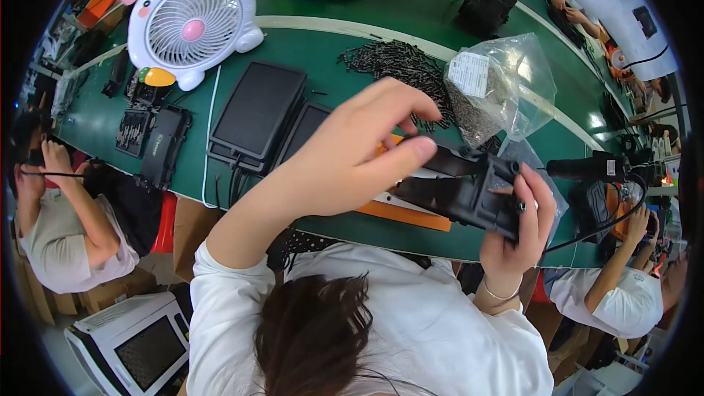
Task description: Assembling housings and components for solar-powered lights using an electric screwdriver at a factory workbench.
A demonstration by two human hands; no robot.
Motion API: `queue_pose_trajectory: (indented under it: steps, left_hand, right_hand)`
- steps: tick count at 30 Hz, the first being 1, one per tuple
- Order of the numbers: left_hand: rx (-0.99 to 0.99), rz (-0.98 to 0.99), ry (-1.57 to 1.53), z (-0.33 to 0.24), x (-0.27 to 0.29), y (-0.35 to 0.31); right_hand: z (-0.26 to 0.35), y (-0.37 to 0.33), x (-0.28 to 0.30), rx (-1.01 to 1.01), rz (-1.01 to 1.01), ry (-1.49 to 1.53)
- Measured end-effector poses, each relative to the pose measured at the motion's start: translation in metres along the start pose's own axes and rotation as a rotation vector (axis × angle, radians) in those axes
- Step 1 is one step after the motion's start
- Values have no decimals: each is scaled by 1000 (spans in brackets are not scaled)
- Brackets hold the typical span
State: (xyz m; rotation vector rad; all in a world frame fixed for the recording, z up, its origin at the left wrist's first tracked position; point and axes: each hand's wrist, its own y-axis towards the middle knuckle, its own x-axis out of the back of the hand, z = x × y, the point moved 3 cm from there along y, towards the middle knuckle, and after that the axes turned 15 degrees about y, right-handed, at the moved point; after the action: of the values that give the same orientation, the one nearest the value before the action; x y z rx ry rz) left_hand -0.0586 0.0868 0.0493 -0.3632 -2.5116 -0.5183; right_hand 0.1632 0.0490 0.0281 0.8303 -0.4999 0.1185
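My right hand (517,224) grips a black plastic housing (469,194) by its right end, above the near edge of the green table. Over the left part of that housing hangs my left hand (374,147), its fingers bent and a gap showing between thumb and index finger. Nothing shows in that gap; the other fingers are partly hidden. An orange and white strip (411,214) lies beneath the housing. Beyond my hands is a heap of small dark screw-like parts (396,66), beside a clear plastic bag (473,106) of tiny metal pieces.
Black flat panels (257,110) with cables lie stacked at the left. Farther left are a black case (163,148) and a tray of small parts (133,132). A white fan (194,29) stands behind. A black cylindrical tool (587,167) with a cable lies right. Other people sit on both sides.
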Motion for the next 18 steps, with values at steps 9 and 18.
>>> queue_pose_trajectory:
  steps: [9, 18]
  left_hand:
    - [109, 151, -6, 31, -27, 14]
    - [52, 119, 9, 28, -28, -7]
  right_hand:
    - [-3, 12, -18, 167, 194, 66]
    - [-11, 17, -11, 42, 247, 78]
